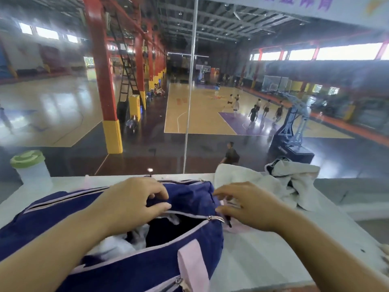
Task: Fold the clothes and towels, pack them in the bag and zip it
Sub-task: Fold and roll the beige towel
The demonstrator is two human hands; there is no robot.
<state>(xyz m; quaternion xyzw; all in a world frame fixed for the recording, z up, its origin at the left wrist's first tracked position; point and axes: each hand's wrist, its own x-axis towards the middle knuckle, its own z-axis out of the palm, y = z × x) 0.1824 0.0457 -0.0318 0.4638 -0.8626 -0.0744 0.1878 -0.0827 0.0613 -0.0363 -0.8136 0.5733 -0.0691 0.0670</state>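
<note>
Head camera view: a person is standing at a white surface point(263, 256) beside a window over a basketball court, working at a navy bag point(147, 264) with lilac trim that is lying directly in front of them. The left hand point(134, 199) is pinching the far edge of the bag's opening, fingers curled onto the fabric; the right hand point(248, 205) is hovering loosely curled beside the zipper pull point(216, 218), seemingly reaching for it, though whether it is gripping anything is not clear. The bag is gaping unzipped, showing pale and dark cloth already lying inside. A crumpled white towel point(280, 186) is waiting unfolded just beyond the right hand. The bag looks soft and floppy, likely sagging unless its rim is held; the towel looks light and limp, best taken by its corners. A green-lidded cup point(31, 169) is standing at far left.
</note>
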